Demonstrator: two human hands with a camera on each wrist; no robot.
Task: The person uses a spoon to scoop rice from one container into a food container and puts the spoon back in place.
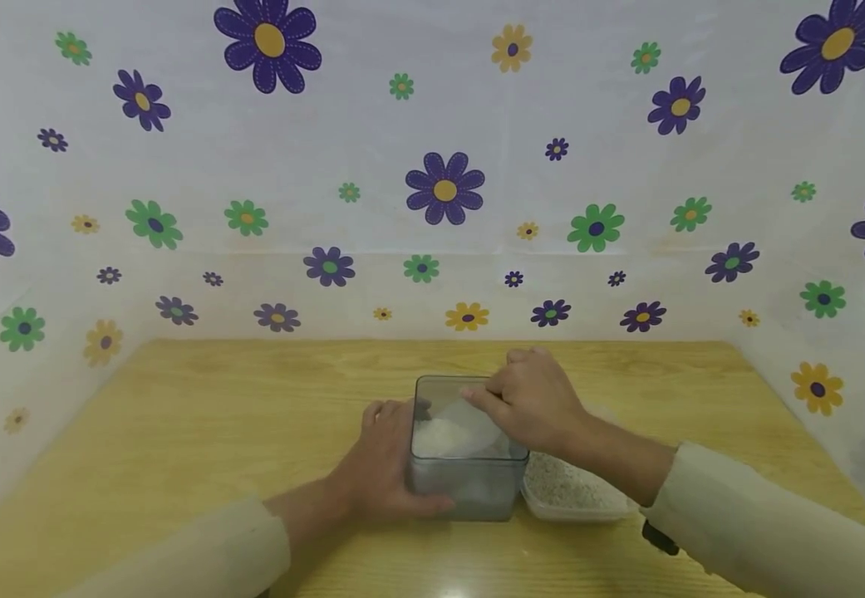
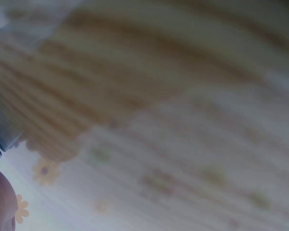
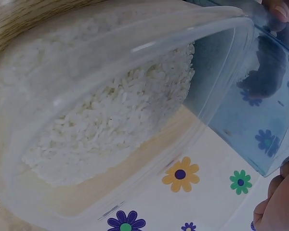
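Observation:
A grey-tinted clear square bin point(image 1: 469, 486) stands upright on the table with white rice point(image 1: 439, 436) inside. My left hand point(image 1: 380, 465) grips its left side, thumb along the front and fingers toward the back. Over the bin's right rim, my right hand point(image 1: 533, 399) pinches a pale translucent piece point(image 1: 477, 415) that reaches down to the rice; I cannot tell its kind. Close to the bin's right side, below the right forearm, sits a clear plastic tub point(image 1: 582, 511) of rice grains point(image 3: 115, 110), large in the right wrist view.
The wooden table point(image 1: 238, 415) is enclosed at the back and sides by a white cloth point(image 1: 372, 133) printed with flowers. A dark band point(image 1: 659, 538) shows beneath the right sleeve point(image 1: 761, 515). Mostly blurred table and cloth fill the left wrist view.

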